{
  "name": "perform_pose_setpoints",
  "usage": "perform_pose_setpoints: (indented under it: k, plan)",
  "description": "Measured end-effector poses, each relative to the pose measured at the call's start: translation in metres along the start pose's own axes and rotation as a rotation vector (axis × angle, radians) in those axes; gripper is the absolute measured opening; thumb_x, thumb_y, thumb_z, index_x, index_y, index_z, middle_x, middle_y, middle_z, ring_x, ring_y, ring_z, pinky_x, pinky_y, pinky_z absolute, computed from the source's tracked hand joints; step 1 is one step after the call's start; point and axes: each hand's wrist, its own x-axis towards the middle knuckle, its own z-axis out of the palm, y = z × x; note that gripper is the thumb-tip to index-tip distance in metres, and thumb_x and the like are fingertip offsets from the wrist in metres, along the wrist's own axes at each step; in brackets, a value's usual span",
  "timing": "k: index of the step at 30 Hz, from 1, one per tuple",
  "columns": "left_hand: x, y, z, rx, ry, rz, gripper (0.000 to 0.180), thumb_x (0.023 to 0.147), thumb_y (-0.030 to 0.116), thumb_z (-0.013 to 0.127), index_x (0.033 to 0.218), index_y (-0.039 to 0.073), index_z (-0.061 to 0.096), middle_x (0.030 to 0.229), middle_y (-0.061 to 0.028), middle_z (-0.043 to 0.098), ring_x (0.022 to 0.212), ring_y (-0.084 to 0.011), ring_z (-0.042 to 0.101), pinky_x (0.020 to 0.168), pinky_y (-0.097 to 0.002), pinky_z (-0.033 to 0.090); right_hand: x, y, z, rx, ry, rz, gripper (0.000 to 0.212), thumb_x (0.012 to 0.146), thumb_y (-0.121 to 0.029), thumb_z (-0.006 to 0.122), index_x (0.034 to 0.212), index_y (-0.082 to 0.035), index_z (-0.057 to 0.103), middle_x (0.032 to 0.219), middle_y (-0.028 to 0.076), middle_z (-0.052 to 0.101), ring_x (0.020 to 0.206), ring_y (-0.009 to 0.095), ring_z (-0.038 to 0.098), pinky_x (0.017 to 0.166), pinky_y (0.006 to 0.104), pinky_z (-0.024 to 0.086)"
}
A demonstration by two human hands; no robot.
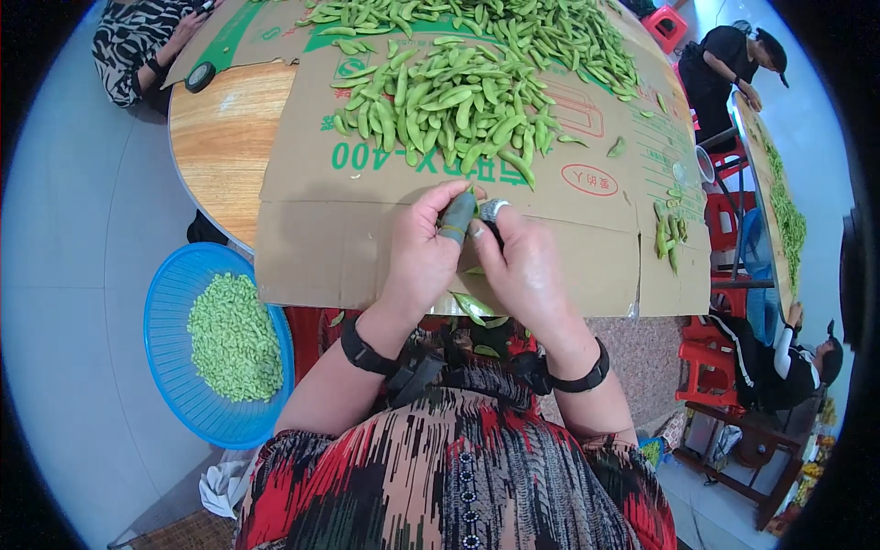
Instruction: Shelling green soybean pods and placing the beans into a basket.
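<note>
My left hand [428, 236] and my right hand [524, 259] meet over the near part of a flattened cardboard sheet [339, 243]. Both are closed, fingertips pinched on a green soybean pod [477, 209] that is mostly hidden by them. A grey-green covering wraps a digit of the left hand, and pale and dark wrapping shows on a right fingertip. Just beyond the hands lies a heap of soybean pods [458, 101]. Below them, a few pods or shells [472, 307] rest at the cardboard's near edge.
A blue plastic basket [165, 312] with shelled green beans [234, 339] stands at left, below the table. Wooden tabletop [229, 128] shows beside the cardboard. A few pods [669, 234] lie at right. Other people sit nearby; red stools [710, 367] stand at right.
</note>
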Motion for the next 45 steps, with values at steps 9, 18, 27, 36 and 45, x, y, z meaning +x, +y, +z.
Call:
perform_pose_setpoints:
  k: [9, 18, 27, 36, 45]
  plan:
    - [-0.004, 0.008, -0.002, -0.047, 0.006, 0.107, 0.018, 0.081, -0.009, 0.048, 0.093, 0.001, 0.057, 0.086, -0.0037, 0.064, 0.082, -0.0084, 0.058, 0.074, -0.0232, 0.046, 0.057, 0.0, -0.013, -0.528, -0.09, -0.005, 0.04, 0.087, -0.037, 0.053, 0.076, 0.001, 0.056, 0.066, 0.019, 0.061, 0.065, 0.035, 0.062, 0.057, 0.0437, 0.047]
    - [-0.014, 0.021, -0.007, 0.053, -0.649, -0.084, 0.023, 0.085, -0.002, 0.051, 0.106, 0.002, 0.06, 0.092, -0.0038, 0.065, 0.083, -0.0073, 0.058, 0.07, -0.0188, 0.044, 0.065, 0.024, -0.009, -0.681, -0.046, -0.095, 0.02, 0.081, -0.02, 0.053, 0.079, 0.0, 0.056, 0.065, 0.02, 0.061, 0.064, 0.035, 0.062, 0.058, 0.0443, 0.05]
    - [-0.005, 0.009, -0.013, -0.427, -0.154, -0.033, 0.033, 0.082, -0.007, 0.043, 0.111, 0.001, 0.055, 0.082, -0.0034, 0.055, 0.06, -0.0043, 0.042, 0.049, -0.0158, 0.029, 0.067, 0.02, -0.003, -0.673, -0.085, -0.036, 0.029, 0.08, -0.028, 0.058, 0.082, 0.001, 0.056, 0.069, 0.02, 0.062, 0.069, 0.035, 0.063, 0.06, 0.0437, 0.051]
    - [-0.007, 0.01, -0.003, -0.283, -0.025, -0.139, 0.017, 0.083, 0.0, 0.058, 0.099, 0.003, 0.06, 0.077, 0.0037, 0.054, 0.06, -0.0011, 0.042, 0.05, -0.0158, 0.033, 0.006, 0.005, -0.012, -0.058, 0.019, -0.008, 0.027, 0.076, -0.022, 0.065, 0.079, 0.003, 0.055, 0.067, 0.024, 0.058, 0.064, 0.038, 0.059, 0.055, 0.0437, 0.046]
    - [-0.005, 0.002, -0.008, -0.23, -0.026, -0.06, 0.012, 0.084, 0.003, 0.059, 0.096, 0.004, 0.058, 0.078, 0.0016, 0.058, 0.058, -0.0019, 0.042, 0.048, -0.0167, 0.029, -0.008, 0.016, -0.02, 0.751, -0.428, 0.405, 0.028, 0.096, -0.024, 0.042, 0.075, -0.006, 0.05, 0.06, -0.005, 0.044, 0.05, 0.004, 0.038, 0.044, 0.0214, 0.031]
